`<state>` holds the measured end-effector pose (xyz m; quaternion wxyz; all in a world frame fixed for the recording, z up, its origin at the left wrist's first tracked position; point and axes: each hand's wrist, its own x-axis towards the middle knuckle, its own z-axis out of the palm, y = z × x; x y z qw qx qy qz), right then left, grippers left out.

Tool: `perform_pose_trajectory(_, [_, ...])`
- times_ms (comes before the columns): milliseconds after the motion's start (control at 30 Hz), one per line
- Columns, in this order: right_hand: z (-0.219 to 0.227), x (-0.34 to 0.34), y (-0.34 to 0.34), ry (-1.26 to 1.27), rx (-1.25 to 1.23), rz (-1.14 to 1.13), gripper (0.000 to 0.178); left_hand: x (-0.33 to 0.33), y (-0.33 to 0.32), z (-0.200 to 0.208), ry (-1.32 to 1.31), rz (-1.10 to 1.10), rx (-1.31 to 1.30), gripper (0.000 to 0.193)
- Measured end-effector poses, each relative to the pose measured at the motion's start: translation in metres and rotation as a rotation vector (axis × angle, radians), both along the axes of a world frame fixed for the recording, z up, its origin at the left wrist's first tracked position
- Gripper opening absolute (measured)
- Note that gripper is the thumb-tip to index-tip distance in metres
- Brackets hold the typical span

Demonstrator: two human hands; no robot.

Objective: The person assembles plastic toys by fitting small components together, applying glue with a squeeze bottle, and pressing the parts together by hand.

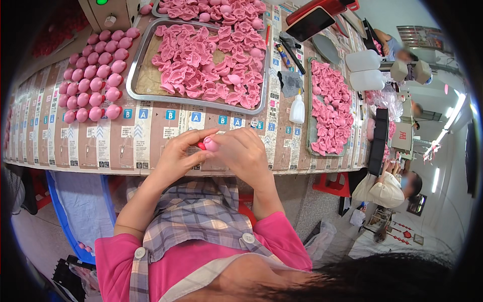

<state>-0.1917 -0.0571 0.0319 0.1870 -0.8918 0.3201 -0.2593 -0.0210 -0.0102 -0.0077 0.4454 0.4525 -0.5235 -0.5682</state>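
Close to the table's front edge, my left hand (182,151) and my right hand (242,153) meet around a small round pink plastic piece (211,144). A bit of red shows on its left side, by my left fingertips. The fingers of both hands are closed on it, and my right fingers hide part of it. Beyond my hands lies a metal tray (201,105) heaped with pink molded shell pieces (193,58). To the left, rows of round pink pieces with red tips (95,85) stand on the table.
A green-edged tray (327,152) of pink pieces lies right. Near it are a white squeeze bottle (297,109), a grey cloth (291,83) and a phone (310,24). A machine (111,15) stands far left; a blue tub (75,216) is below the table. Other people sit far right.
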Motion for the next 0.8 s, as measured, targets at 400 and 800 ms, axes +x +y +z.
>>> perform_pose_trajectory(400, [-0.038, 0.008, 0.005, -0.472, 0.649, 0.038, 0.049, 0.001, 0.001, -0.008, 0.3, -0.102, -0.023, 0.038])
perform_pose_trajectory(800, [-0.017, 0.023, 0.004, -0.365, 0.408, -0.009, 0.04, -0.007, 0.004, -0.017, 0.844, -0.069, 0.255, 0.071])
